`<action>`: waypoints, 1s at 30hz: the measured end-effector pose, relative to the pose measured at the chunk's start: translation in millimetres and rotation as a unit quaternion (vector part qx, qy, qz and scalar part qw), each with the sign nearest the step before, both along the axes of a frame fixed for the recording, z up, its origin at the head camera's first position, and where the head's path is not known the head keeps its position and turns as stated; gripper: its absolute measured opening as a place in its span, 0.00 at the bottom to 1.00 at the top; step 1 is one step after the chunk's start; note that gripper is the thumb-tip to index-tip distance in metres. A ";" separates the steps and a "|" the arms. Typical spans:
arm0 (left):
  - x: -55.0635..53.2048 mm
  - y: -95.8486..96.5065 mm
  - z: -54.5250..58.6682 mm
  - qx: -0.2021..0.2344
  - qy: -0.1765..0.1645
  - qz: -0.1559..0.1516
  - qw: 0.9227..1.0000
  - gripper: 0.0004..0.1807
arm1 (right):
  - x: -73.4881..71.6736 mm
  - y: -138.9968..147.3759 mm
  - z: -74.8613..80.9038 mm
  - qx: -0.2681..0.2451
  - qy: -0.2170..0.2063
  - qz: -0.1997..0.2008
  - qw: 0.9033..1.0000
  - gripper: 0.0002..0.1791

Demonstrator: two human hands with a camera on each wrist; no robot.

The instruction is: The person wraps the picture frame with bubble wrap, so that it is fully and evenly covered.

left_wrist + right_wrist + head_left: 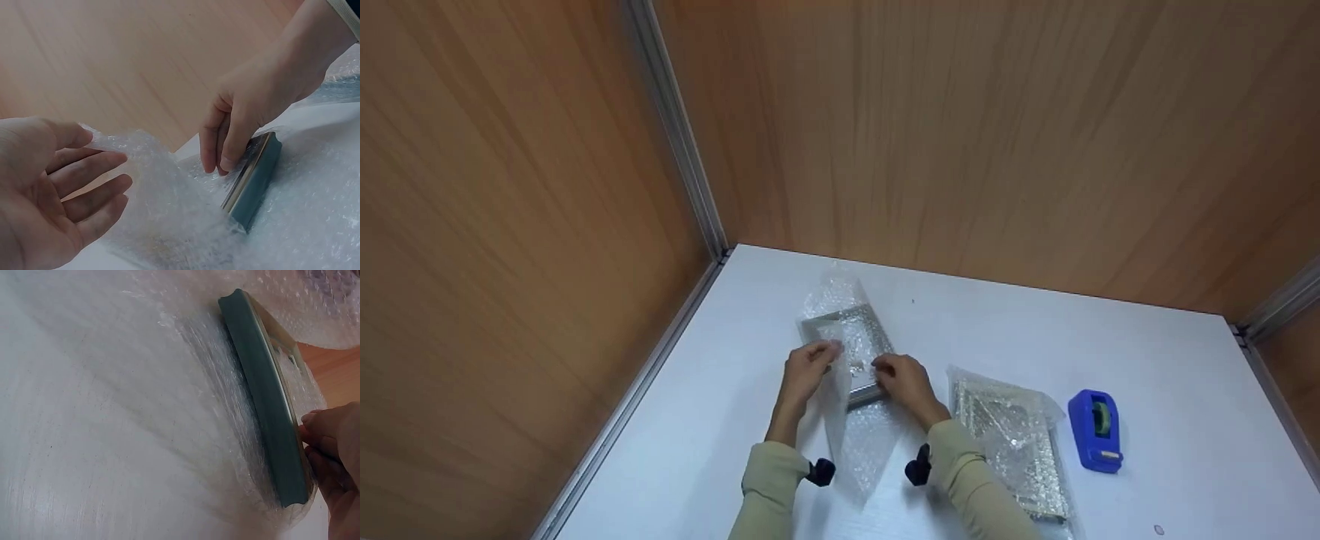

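Observation:
A picture frame (865, 395) lies partly wrapped in clear bubble wrap (873, 442) on the white table. Its greenish outer side (261, 396) shows bare in the right wrist view. My left hand (804, 373) pinches a raised edge of the wrap between thumb and index finger at the frame's left; its other fingers are spread in the left wrist view. At the right border of the frame, my right hand (907, 384) has curled fingertips (225, 160) pinching the wrap against the border. The folded wrap hides part of the frame's face.
Right of my right arm lies another bubble-wrapped, framed item (1012, 442). Farther right stands a blue tape dispenser (1095, 431) with a roll in it. Wooden panels (960, 150) border the table at the back and left. A small scrap (1159, 529) lies near the front right.

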State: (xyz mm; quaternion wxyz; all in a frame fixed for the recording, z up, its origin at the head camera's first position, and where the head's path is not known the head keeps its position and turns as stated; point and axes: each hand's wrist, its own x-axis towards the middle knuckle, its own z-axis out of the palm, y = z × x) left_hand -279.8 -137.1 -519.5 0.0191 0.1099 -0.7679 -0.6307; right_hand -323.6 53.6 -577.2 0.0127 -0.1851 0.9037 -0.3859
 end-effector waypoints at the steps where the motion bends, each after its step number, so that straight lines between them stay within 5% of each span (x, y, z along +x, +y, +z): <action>1: -1.3 1.8 -0.7 0.000 0.000 -0.006 1.000 0.14 | 0.0 0.0 -0.1 0.001 0.004 0.002 1.000 0.09; 13: -16.3 15.0 -12.3 -0.067 -0.021 -0.053 0.996 0.14 | -1.4 1.7 0.8 0.011 0.008 0.006 1.000 0.10; 24: -24.7 22.9 -24.5 -0.162 0.015 -0.067 0.984 0.12 | 0.6 4.2 -1.5 -0.009 0.057 0.035 0.998 0.10; 30: -26.4 25.0 -29.0 -0.193 -0.001 -0.072 0.978 0.12 | 0.2 4.7 -2.3 -0.019 0.081 0.043 0.996 0.10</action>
